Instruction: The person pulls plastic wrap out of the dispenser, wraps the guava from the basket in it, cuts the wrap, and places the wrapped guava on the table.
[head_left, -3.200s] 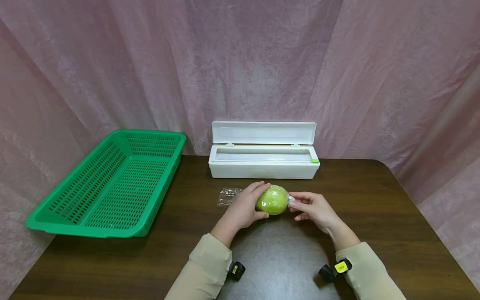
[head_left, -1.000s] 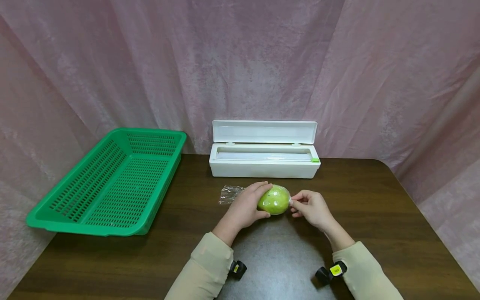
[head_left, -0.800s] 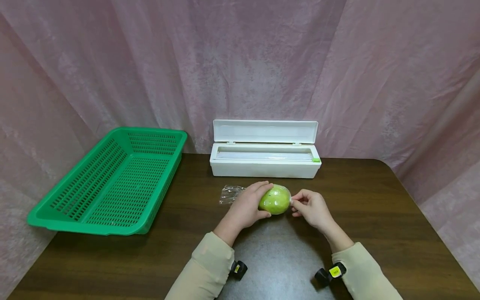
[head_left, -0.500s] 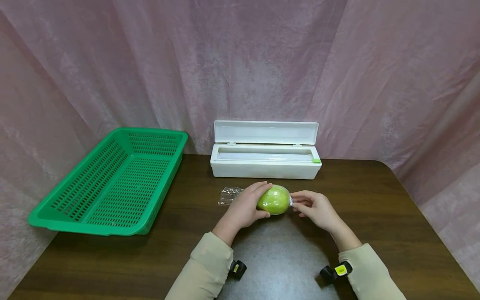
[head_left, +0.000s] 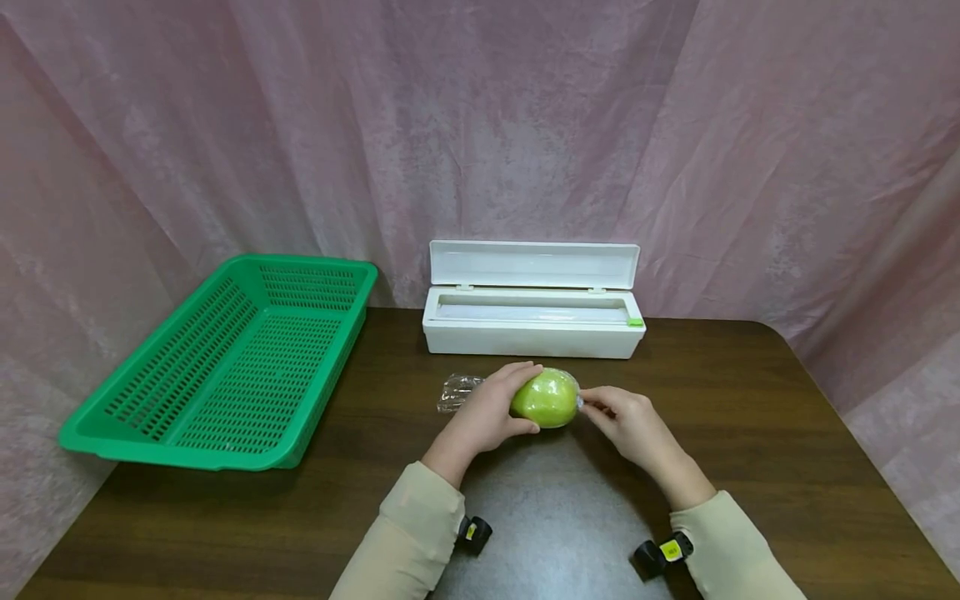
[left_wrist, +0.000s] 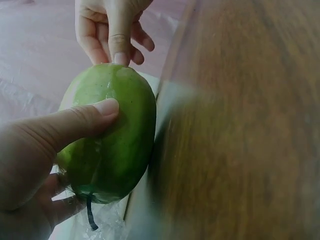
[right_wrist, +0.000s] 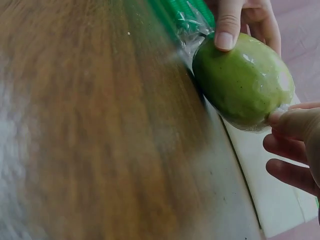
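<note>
A glossy green oval fruit [head_left: 551,400] lies on its side at the middle of the table, wrapped in clear plastic film. My left hand [head_left: 483,417] holds it from the left, thumb near and fingers over the far side. Loose film [head_left: 456,392] sticks out beyond that hand. At the fruit's right end, my right hand [head_left: 633,423] pinches the gathered film between thumb and forefinger. A dark curved stem [left_wrist: 91,215] shows at the other end in the left wrist view. In the right wrist view, the film lies tight and shiny over the fruit [right_wrist: 240,80].
Behind the fruit stands a white film dispenser box [head_left: 532,342], lid raised, with a roll inside and a small green slider at its right. A green perforated basket [head_left: 180,457] sits at the left. A pink curtain [head_left: 525,125] hangs behind the brown table [head_left: 787,433].
My right hand has turned at the fruit's end, drawing its fingers in while pinching the film. The fruit has shifted very slightly left; my left hand keeps its hold.
</note>
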